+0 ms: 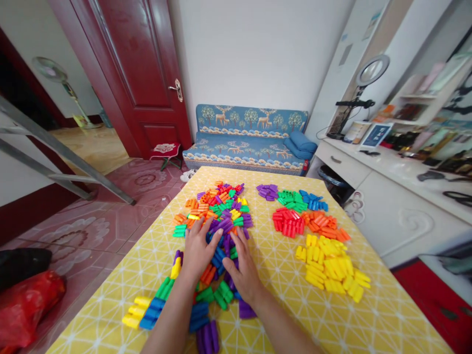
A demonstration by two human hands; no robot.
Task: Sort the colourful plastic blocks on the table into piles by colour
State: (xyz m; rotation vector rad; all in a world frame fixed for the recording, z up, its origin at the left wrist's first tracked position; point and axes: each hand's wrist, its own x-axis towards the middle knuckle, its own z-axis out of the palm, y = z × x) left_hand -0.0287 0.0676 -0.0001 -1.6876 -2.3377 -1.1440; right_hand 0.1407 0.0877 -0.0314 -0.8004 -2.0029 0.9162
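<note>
My left hand and my right hand are over a mixed pile of plastic tube-shaped toy blocks. The fingers of both hands are stretched out and apart, and I see nothing gripped in either. Purple blocks lie at my fingertips, and blue blocks show between the hands. Green blocks lie just below, between my forearms. Yellow blocks sit left of my left forearm. Parts of the pile are hidden under the hands and wrists.
On the table's right, blocks lie grouped by colour: purple, green, blue, red, orange and yellow. A patterned yellow cloth covers the table. Beyond stands a blue sofa; a white dresser stands at right.
</note>
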